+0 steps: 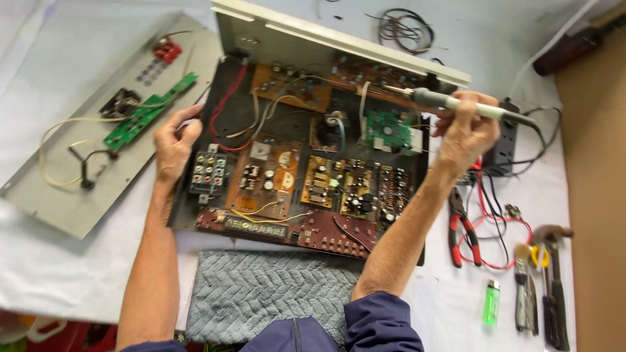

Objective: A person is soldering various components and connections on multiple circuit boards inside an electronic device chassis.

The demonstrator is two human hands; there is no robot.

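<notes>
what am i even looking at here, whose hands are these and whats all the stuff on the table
This is one picture from a camera worn on a person's head, looking down at their own two bare hands. They are at a table covered in white, and in the middle lies an opened electronic device, its circuit boards and wires exposed. The left hand rests on the device's left edge, beside a block of round sockets. The right hand grips a soldering iron, its tip pointing left over the boards at the back. To the left lies a grey metal panel with a small green board on it. To the right lie red-handled pliers, a green lighter and a few more hand tools. A grey cloth lies in front of the device.
</notes>
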